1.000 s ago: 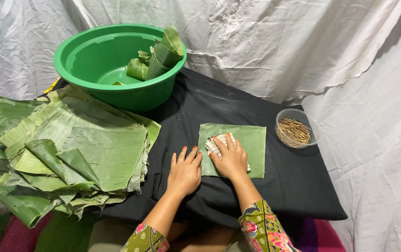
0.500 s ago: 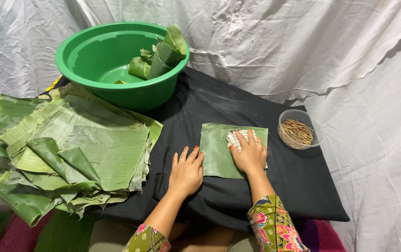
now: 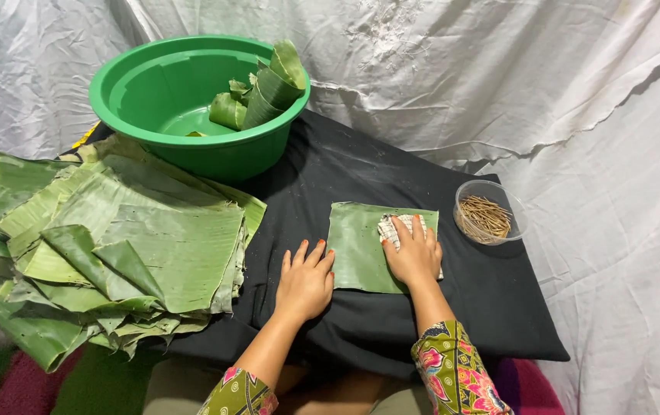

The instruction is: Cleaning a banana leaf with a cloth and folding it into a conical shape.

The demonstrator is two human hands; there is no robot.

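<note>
Head view: a stack of banana leaves fills the left; right of centre lies a cut banana leaf square. The left hand rests flat, released, at its edge. The right hand, pressing a checked cloth, has slid rightward across it, wiping.

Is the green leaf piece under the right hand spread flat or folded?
Spread flat: the square green banana leaf piece lies open on the black cloth, all edges visible, no fold.
</note>
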